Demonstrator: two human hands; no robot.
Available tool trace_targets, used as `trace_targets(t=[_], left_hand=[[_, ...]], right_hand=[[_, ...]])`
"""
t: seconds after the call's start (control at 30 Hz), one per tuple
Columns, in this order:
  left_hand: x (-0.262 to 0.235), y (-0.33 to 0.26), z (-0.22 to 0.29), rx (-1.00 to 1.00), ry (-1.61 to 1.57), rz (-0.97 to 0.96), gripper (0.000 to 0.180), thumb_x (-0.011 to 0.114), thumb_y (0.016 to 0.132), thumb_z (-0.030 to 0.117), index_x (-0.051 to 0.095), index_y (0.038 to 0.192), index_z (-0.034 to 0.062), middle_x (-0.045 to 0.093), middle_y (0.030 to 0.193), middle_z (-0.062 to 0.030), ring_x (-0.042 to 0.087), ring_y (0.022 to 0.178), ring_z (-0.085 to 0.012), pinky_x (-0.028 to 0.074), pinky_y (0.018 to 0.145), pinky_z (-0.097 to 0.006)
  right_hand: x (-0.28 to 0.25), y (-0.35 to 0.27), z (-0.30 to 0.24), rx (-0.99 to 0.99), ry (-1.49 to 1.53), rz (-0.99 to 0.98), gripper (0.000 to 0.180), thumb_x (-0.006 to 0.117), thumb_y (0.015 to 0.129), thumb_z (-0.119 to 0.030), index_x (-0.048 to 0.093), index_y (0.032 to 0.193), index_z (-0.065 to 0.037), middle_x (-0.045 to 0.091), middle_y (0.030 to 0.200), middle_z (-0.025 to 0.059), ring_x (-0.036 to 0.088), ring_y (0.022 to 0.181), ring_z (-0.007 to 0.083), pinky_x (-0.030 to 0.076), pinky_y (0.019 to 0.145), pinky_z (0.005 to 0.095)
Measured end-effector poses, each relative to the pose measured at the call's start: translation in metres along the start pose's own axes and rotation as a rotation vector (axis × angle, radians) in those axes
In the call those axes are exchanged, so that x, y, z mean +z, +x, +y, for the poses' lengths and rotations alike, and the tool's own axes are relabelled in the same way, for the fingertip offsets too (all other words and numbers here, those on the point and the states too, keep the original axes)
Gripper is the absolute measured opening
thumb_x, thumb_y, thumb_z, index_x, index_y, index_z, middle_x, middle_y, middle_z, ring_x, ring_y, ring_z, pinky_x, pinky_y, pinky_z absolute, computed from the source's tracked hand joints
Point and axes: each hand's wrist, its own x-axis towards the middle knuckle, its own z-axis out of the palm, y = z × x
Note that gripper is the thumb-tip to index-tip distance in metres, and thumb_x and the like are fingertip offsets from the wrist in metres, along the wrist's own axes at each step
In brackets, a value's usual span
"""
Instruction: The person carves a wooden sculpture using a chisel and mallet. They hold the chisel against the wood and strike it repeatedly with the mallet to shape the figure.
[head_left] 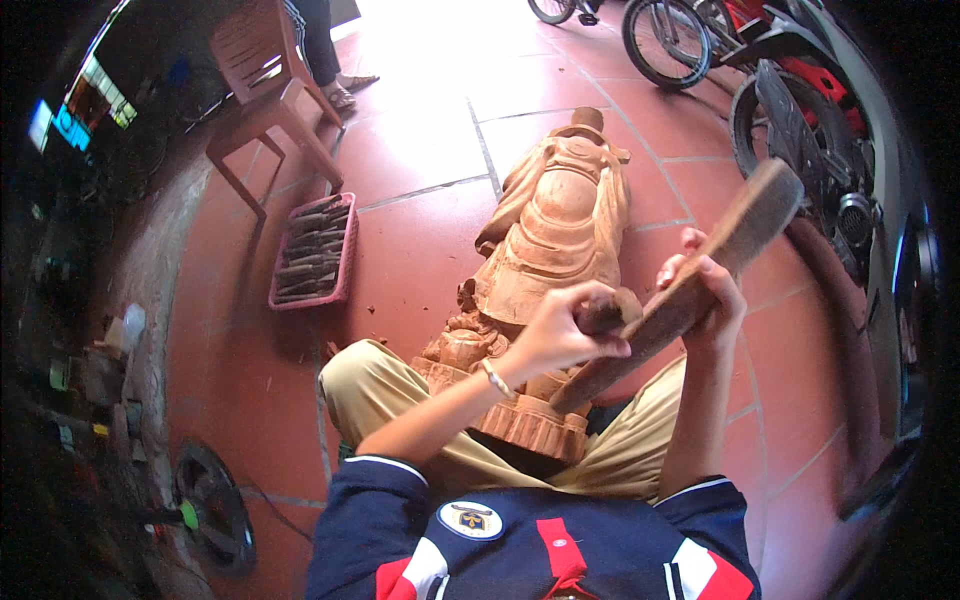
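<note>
Red floor tiles with pale joints (400, 260) spread across my feed, washed out by glare near the top. Upper left, I see a reddish-brown plastic chair (290, 115), and just beside it another person's dark-trousered leg (316, 45) and sandal (342, 99). Upper right, I get a bicycle wheel (703, 60) and, nearer, a dark motorbike with red panels (800, 135). Lower left, I make out a dark disc with a green hub (215, 508).
</note>
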Motion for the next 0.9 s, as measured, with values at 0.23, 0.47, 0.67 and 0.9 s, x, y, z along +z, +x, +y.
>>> trace_targets(t=[0.23, 0.47, 0.67, 0.9], left_hand=[[0.002, -0.029, 0.015, -0.098, -0.167, 0.053, 0.045, 0.077, 0.057, 0.013, 0.053, 0.094, 0.0017, 0.057, 0.087, -0.0035, 0.052, 0.079, -0.0087, 0.043, 0.072, -0.024], [-0.019, -0.037, 0.005, 0.012, -0.305, 0.279, 0.057, 0.079, 0.054, 0.018, 0.048, 0.099, 0.0021, 0.055, 0.085, -0.0038, 0.051, 0.081, -0.0095, 0.042, 0.072, -0.024], [-0.039, -0.029, -0.003, 0.402, 0.53, 0.158, 0.037, 0.075, 0.052, 0.022, 0.052, 0.075, 0.0049, 0.055, 0.066, -0.0094, 0.058, 0.06, -0.0259, 0.045, 0.055, -0.033], [-0.036, -0.011, -0.058, 0.253, 0.563, 0.461, 0.023, 0.067, 0.061, 0.012, 0.051, 0.075, 0.0039, 0.055, 0.069, -0.0129, 0.056, 0.072, -0.0313, 0.043, 0.066, -0.038]], right_hand=[[0.054, -0.006, 0.021, 0.01, -0.197, -0.068, 0.068, 0.063, 0.069, -0.036, 0.025, 0.115, -0.003, 0.041, 0.103, 0.0129, 0.055, 0.075, 0.0223, 0.049, 0.062, 0.0345], [0.043, -0.049, 0.075, -0.145, -0.683, -0.35, 0.098, 0.081, 0.049, -0.034, 0.026, 0.122, -0.001, 0.052, 0.101, 0.011, 0.051, 0.096, 0.0195, 0.041, 0.083, 0.0318], [0.009, -0.062, 0.078, 0.081, -0.655, -0.135, 0.044, 0.069, 0.063, -0.003, 0.046, 0.1, 0.002, 0.055, 0.083, 0.0061, 0.055, 0.074, 0.0141, 0.045, 0.07, 0.0261], [-0.028, -0.074, 0.092, -0.092, -0.853, -0.115, 0.031, 0.062, 0.066, 0.001, 0.047, 0.092, -0.001, 0.053, 0.077, 0.0057, 0.051, 0.068, 0.0132, 0.043, 0.067, 0.0276]])
